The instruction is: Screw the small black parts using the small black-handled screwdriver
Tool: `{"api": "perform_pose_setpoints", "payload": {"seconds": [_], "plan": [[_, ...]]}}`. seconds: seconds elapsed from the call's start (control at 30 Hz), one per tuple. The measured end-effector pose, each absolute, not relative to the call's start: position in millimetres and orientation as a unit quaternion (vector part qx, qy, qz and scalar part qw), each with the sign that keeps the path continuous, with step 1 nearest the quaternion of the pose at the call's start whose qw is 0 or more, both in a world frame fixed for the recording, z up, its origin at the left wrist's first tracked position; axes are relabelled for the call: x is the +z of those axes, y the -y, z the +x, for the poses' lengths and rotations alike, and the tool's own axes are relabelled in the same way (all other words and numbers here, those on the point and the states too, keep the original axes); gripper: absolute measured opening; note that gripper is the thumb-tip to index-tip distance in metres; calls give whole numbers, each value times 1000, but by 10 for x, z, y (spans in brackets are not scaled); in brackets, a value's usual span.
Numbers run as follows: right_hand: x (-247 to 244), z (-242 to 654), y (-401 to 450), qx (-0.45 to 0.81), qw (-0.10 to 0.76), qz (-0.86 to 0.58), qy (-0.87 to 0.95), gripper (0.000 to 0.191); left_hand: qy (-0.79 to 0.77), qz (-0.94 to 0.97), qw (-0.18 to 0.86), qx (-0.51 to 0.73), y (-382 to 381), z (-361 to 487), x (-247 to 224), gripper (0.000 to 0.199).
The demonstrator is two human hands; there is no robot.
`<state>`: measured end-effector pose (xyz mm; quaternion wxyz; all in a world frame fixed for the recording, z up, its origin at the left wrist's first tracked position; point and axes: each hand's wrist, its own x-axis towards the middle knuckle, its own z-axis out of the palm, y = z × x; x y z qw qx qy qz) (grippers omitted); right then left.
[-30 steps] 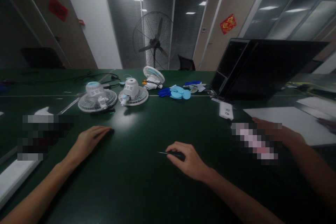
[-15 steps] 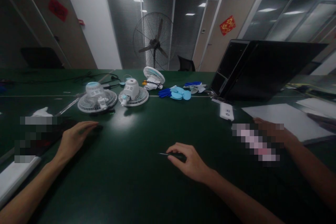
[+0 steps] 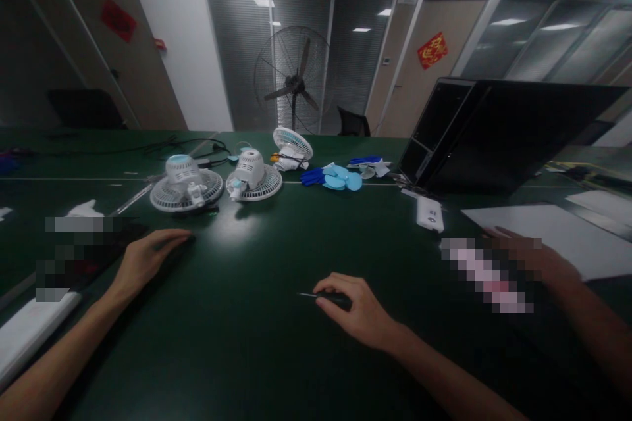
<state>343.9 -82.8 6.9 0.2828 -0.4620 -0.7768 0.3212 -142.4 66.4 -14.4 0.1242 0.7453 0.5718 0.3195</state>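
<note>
My right hand [image 3: 353, 306], low in the middle of the view, is closed around the dark handle of a screwdriver [image 3: 340, 299]. Its thin metal shaft points left, just above or on the green table. At left, my left hand [image 3: 148, 260] rests on the table with its fingers stretched out to the right; what lies under the fingertips is hidden in shadow. Beyond that hand, a white fan head [image 3: 185, 187] lies face down, and a second fan head [image 3: 251, 177] lies beside it. A third small fan [image 3: 292, 148] stands tilted farther back.
Pale blue fan blades [image 3: 340, 177] lie on blue gloves at mid-table. A black computer case [image 3: 494, 138] stands back right. Near it are a white phone-like object [image 3: 429, 213], paper [image 3: 538, 230] and another person's hand [image 3: 548, 263]. A white box-like object [image 3: 34, 335] sits at lower left.
The view has shifted slightly, moving the scene a little right and down. My hands keep nearly the same poses. The other person's hand has moved slightly right.
</note>
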Motion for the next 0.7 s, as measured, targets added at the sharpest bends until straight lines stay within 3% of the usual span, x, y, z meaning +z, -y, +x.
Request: {"api": "perform_pose_setpoints", "payload": {"seconds": [0.33,0.7], "plan": [[82,3420,836,317,287,-465,775,18,-601,722,197,280,-699,-1465,-123,70],[57,3438,834,321,286,-466,773,18,-623,689,249,274,-652,-1406,21,76]]}}
